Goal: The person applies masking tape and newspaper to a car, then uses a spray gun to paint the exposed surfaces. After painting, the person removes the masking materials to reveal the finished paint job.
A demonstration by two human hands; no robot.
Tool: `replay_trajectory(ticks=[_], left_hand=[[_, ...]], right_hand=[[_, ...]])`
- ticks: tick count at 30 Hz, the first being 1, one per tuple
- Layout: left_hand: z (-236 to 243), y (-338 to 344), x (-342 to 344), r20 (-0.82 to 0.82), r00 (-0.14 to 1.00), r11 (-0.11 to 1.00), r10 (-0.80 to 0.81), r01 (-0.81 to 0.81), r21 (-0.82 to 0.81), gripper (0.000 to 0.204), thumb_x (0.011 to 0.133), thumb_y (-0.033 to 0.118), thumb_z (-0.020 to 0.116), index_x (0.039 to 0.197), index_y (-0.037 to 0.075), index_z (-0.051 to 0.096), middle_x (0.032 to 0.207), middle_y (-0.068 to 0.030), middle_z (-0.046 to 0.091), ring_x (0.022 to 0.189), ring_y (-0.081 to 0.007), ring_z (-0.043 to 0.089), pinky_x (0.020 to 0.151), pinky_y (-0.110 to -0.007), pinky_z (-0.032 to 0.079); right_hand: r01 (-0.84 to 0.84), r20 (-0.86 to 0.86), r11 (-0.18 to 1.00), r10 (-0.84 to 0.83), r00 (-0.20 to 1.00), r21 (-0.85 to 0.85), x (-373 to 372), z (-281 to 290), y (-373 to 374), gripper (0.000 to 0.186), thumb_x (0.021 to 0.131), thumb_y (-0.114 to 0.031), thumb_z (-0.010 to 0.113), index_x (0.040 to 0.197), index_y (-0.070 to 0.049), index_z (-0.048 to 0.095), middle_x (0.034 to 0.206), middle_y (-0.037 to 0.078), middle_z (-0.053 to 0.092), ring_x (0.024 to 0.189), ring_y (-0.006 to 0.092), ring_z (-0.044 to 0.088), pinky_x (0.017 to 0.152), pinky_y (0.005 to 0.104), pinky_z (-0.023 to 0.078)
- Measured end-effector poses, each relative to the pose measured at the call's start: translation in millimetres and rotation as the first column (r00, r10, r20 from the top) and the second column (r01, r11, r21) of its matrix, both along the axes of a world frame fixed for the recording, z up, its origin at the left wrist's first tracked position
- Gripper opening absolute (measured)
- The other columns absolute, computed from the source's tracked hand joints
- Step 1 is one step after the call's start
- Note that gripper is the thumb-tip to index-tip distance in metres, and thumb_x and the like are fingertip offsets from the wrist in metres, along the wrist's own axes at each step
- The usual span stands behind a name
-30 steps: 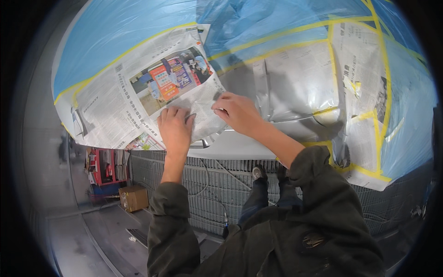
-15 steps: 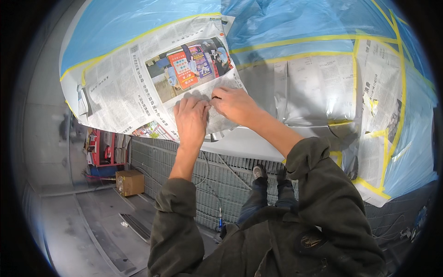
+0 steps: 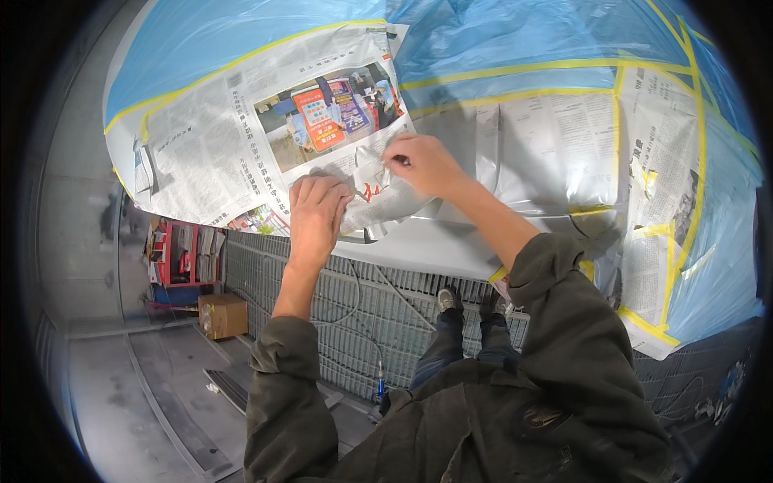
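Note:
A sheet of newspaper (image 3: 201, 173) with a large colour photo lies over the left part of a panel covered for masking. My left hand (image 3: 314, 211) has its fingers curled together on the sheet's lower edge, below the photo. To its right, my right hand (image 3: 427, 165) pinches a raised, torn bit of the same paper between thumb and fingertips. Between the hands the paper is ripped and crumpled, and a scrap with red print (image 3: 371, 191) shows in the gap. The left fingertips are partly hidden.
Blue plastic film (image 3: 507, 36) edged with yellow tape (image 3: 515, 76) covers the upper part. More newspaper (image 3: 555, 145) is taped at the right. Below is a grated floor (image 3: 403, 294) with a hose, a cardboard box (image 3: 223, 315) and a red rack (image 3: 182, 253).
The hands have drawn apart: my right hand moved up and right with the paper, my left slightly left and down. A tear in the newspaper has opened between them.

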State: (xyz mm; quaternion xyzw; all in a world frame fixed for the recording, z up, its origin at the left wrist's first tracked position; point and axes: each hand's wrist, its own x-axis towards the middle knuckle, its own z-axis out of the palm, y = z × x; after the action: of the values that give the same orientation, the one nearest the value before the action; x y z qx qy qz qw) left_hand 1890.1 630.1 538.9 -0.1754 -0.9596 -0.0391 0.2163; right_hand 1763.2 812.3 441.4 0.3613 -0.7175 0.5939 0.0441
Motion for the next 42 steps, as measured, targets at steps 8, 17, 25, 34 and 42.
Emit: replay_trajectory(ticks=[8,17,25,34,42], left_hand=[[-2.6,27.1,5.9,0.042,0.993,0.986,0.106,-0.099,-0.134,0.021,0.081,0.015,0.072,0.101,0.009,0.068,0.102,-0.0024,0.063,0.099,-0.0251,0.055,0.085,-0.039,0.042],[-4.1,51.2,-20.6,0.122,0.901,0.876,0.416,-0.362,-0.317,0.029,0.079,0.021,0.076,0.102,0.006,0.069,0.099,-0.0074,0.065,0.097,-0.0303,0.059,0.081,-0.042,0.047],[2.4,33.5,-26.6,0.333,0.897,0.956,0.289,-0.251,-0.155,0.017,0.075,0.018,0.078,0.090,0.011,0.075,0.092,-0.0062,0.066,0.095,-0.0283,0.061,0.081,-0.040,0.052],[-4.4,26.8,-12.4,0.239,0.966,0.994,0.093,-0.078,-0.073,0.010,0.077,0.016,0.075,0.083,0.009,0.071,0.086,-0.0008,0.066,0.088,-0.0265,0.059,0.076,-0.039,0.052],[-6.3,38.9,-10.6,0.210,0.970,0.988,0.125,-0.102,-0.114,0.014,0.078,0.016,0.075,0.086,0.007,0.071,0.087,-0.0042,0.063,0.091,-0.0282,0.057,0.079,-0.041,0.047]], right_hand=[[0.197,-0.170,0.972,-0.173,0.970,0.131,0.8,28.8,25.2,0.007,0.079,-0.012,0.064,0.086,-0.012,0.069,0.086,0.004,0.066,0.085,0.0269,0.066,0.071,0.0412,0.052],[-0.008,-0.224,0.956,0.077,0.971,0.293,27.6,31.6,7.4,0.015,0.076,-0.007,0.063,0.091,-0.004,0.067,0.091,0.009,0.065,0.085,0.0326,0.065,0.071,0.0450,0.052],[-0.159,-0.200,0.879,0.273,0.941,0.450,10.2,24.3,12.8,0.026,0.078,-0.005,0.064,0.104,-0.008,0.066,0.110,0.005,0.063,0.094,0.0306,0.065,0.076,0.0441,0.052],[-0.228,-0.217,0.871,0.348,0.912,0.435,4.1,13.2,21.1,0.009,0.088,-0.015,0.063,0.088,-0.009,0.068,0.087,0.008,0.066,0.086,0.0315,0.065,0.074,0.0452,0.051],[-0.173,-0.261,0.880,0.311,0.914,0.442,7.6,9.3,19.1,0.010,0.088,-0.014,0.059,0.086,-0.010,0.068,0.087,0.008,0.065,0.084,0.0334,0.064,0.069,0.0457,0.050]])
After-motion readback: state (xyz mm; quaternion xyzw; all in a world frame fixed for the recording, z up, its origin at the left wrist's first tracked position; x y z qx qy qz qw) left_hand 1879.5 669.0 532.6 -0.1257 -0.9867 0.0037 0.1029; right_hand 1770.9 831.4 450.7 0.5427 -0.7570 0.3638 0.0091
